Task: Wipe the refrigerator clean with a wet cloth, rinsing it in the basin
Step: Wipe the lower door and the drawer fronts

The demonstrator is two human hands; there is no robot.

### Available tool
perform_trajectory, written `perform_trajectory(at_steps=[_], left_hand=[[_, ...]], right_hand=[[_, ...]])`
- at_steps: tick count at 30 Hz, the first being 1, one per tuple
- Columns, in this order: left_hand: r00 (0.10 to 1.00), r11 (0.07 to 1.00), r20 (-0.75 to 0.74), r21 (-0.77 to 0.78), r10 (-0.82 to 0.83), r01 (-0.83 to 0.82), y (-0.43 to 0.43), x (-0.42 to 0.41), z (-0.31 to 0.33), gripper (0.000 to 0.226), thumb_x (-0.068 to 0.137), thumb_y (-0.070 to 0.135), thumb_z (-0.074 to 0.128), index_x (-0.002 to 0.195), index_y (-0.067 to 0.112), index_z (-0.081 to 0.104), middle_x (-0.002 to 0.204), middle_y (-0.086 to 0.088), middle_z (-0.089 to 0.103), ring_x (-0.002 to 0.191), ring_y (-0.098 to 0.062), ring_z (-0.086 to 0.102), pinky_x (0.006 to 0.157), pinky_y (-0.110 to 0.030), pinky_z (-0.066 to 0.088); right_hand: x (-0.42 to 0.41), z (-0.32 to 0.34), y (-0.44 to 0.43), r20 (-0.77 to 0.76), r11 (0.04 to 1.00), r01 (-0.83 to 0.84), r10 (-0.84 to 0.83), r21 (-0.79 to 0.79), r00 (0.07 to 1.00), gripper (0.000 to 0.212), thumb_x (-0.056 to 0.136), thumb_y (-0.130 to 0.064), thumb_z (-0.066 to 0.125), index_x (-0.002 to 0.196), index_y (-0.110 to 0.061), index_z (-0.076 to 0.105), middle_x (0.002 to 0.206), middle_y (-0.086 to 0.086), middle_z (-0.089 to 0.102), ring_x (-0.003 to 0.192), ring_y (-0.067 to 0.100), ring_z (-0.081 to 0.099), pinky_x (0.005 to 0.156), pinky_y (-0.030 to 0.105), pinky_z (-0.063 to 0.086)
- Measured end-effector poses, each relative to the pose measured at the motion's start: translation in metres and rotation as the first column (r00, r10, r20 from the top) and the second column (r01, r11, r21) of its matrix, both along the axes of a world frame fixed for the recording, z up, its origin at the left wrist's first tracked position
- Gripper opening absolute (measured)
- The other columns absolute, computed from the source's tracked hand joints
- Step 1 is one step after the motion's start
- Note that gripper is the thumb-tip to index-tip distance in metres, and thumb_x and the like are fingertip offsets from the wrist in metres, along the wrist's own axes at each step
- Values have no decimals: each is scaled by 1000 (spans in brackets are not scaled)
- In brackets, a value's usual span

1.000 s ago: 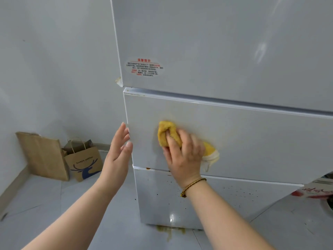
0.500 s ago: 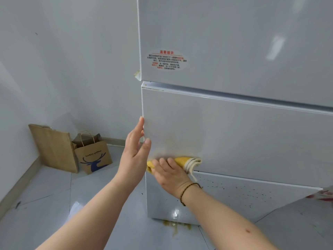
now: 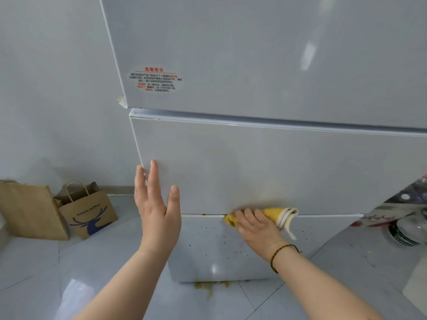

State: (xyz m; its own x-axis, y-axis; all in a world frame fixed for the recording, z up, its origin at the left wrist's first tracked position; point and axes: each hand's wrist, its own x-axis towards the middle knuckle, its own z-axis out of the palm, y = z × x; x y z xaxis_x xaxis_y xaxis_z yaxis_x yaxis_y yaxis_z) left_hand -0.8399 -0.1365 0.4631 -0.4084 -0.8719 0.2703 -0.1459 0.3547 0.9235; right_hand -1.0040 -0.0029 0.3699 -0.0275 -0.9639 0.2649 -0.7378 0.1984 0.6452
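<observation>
A white refrigerator (image 3: 265,162) with three door sections fills the view. My right hand (image 3: 256,227) presses a yellow and white cloth (image 3: 277,215) against the seam between the middle door and the speckled bottom door (image 3: 208,250). The cloth's white edge hangs out to the right of my fingers. My left hand (image 3: 157,204) is held open and upright, fingers apart, at the middle door's left edge; its fingertips overlap that edge. No basin is in view.
Two brown paper bags (image 3: 85,209) stand on the tiled floor by the left wall. Yellowish spill marks (image 3: 208,286) lie on the floor under the refrigerator. A red-lettered sticker (image 3: 156,78) is on the top door. At the right edge are some metal dishes (image 3: 409,229).
My right hand has slid the cloth down from the middle door's face to its bottom seam, then to the right along it. My left hand stays open near the door's left edge.
</observation>
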Motion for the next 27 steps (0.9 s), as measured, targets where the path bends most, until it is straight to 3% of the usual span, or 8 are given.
perform_trajectory(at_steps=[2, 5, 7, 9, 12, 17, 21, 27], left_hand=[[997, 995, 33, -79, 64, -61, 12, -7, -4, 54, 93, 19, 43, 135, 35, 12, 147, 10, -1, 141, -13, -1, 111, -28, 4], [997, 975, 73, -222, 38, -20, 38, -22, -8, 59, 85, 37, 33, 141, 31, 19, 143, 7, 0, 137, -8, -2, 113, -40, 5], [996, 944, 84, -321, -43, 68, 57, -40, -7, 56, 83, 39, 29, 137, 31, 18, 144, 1, 6, 135, -9, -4, 112, -40, 6], [988, 900, 102, -411, -115, 147, 78, -64, -4, 51, 84, 34, 31, 134, 26, 20, 143, -5, 14, 134, -8, -3, 113, -31, 3], [977, 824, 118, -525, -177, 213, 117, -109, 4, 50, 86, 29, 34, 135, 28, 25, 147, -4, 22, 133, -10, 3, 108, -20, 0], [976, 745, 127, -631, -176, 217, 203, -199, 18, 44, 91, 36, 32, 133, 32, 20, 140, -6, 21, 134, -12, 6, 110, -18, 1], [979, 649, 185, -736, -81, 193, 255, -258, 17, 44, 96, 42, 18, 139, 36, 16, 147, -5, 20, 142, -3, -2, 114, -25, -2], [915, 557, 325, -817, 237, 146, 279, -303, 19, 75, 75, 29, 37, 144, 31, 8, 139, -18, 24, 141, -9, -13, 113, -36, -6]], right_hand=[[-16, 6, 32, 122, 996, 85, -84, -1, 989, 41, 28, -18, 82, 67, -12, 72, 98, 2, 39, 79, 23, 36, 67, 32, 26], [-30, 16, 77, 320, 954, 250, -188, -166, 929, 74, 17, -11, 86, 88, -20, 65, 97, 4, 41, 76, 22, 35, 67, 31, 36], [-36, 29, 99, 438, 897, 306, -147, -320, 887, 76, 33, -14, 85, 101, -24, 51, 100, 0, 41, 79, 20, 36, 63, 29, 50], [-42, 43, 119, 516, 771, 349, -31, -533, 856, 43, 66, -18, 63, 106, -23, 49, 104, -1, 42, 83, 19, 38, 63, 32, 51], [-58, 60, 155, 712, 553, 545, 132, -630, 690, 35, 80, -16, 41, 110, -13, 59, 111, 4, 49, 93, 16, 42, 72, 34, 43], [-128, 98, 239, 847, 325, 855, 485, -405, 217, 33, 89, 4, 48, 118, -10, 56, 118, -3, 43, 111, 11, 41, 95, 22, 31], [-199, 118, 276, 767, 337, 888, 642, -312, 26, 28, 91, -2, 48, 110, -22, 51, 116, 1, 54, 112, 18, 49, 101, 36, 40], [-264, 135, 264, 702, 539, 798, 677, -269, -221, 27, 90, -3, 52, 102, -27, 55, 114, 10, 61, 108, 23, 57, 99, 39, 45]])
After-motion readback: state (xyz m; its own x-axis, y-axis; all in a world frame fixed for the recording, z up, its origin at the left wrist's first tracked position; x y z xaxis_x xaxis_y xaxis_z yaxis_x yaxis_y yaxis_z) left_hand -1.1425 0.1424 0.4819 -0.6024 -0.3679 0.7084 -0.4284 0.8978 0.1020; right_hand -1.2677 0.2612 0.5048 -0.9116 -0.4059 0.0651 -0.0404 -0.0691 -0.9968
